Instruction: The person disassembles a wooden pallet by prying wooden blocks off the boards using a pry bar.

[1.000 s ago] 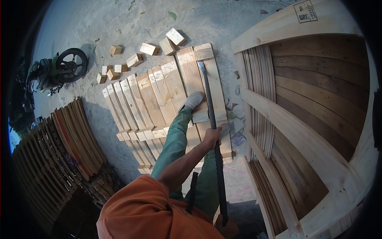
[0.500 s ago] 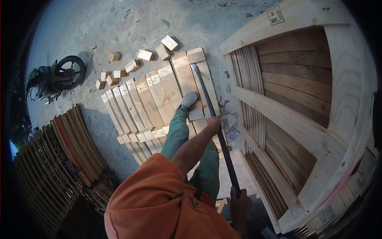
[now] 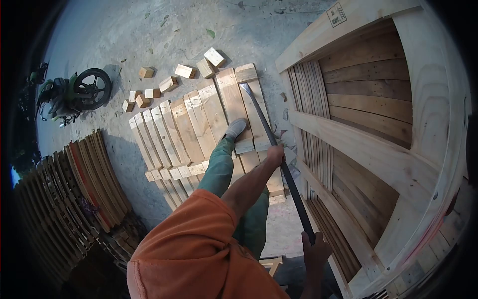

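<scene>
A long dark pry bar (image 3: pixel 294 192) slants across the view, its flattened bright tip lying over the boards of a wooden pallet (image 3: pixel 201 124) on the ground. Partway along the bar, my left hand (image 3: pixel 275 155) is wrapped round it. My right hand (image 3: pixel 316 249) grips the bar close to its near end. One shoe (image 3: pixel 237 128) stands on the pallet's boards beside the bar, below a green trouser leg (image 3: pixel 219 167). Short blocks sit across the slats in a row, partly hidden behind my leg and arm.
A large wooden crate frame (image 3: pixel 356 139) stands close on the right. Several loose wood blocks (image 3: pixel 185 71) lie on the concrete beyond the pallet. Stacked slatted wood (image 3: pixel 89 182) is at the left, with a motorcycle (image 3: pixel 74 94) behind it.
Both hands and the near end of the bar have shifted a little to the right. The bar's tip stays at nearly the same place over the pallet, and the shoe has not moved.
</scene>
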A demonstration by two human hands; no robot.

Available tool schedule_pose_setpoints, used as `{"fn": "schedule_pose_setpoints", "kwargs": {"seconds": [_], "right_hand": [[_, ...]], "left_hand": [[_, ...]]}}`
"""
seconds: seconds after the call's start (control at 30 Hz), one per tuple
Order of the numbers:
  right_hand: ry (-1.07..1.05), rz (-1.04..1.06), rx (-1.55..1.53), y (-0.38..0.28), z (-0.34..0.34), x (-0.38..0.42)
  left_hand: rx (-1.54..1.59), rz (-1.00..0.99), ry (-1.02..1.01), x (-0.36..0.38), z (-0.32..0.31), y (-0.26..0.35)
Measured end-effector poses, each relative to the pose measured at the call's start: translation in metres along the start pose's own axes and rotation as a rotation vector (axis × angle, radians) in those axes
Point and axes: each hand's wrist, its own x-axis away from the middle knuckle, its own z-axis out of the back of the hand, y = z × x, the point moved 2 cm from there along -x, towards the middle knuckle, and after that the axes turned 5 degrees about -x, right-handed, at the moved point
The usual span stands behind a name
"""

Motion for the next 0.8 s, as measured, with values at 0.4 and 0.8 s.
{"fn": "schedule_pose_setpoints", "kwargs": {"seconds": [0.4,0.8], "right_hand": [[-0.003,-0.094,-0.002,-0.032,-0.063,0.054],[0.156,0.089,0.026,0.1,-0.221,0.062]], "left_hand": [[-0.001,0.08,-0.118,-0.001,0.037,-0.01],[-0.194,0.101,0.226,-0.013,0.014,-0.072]]}}
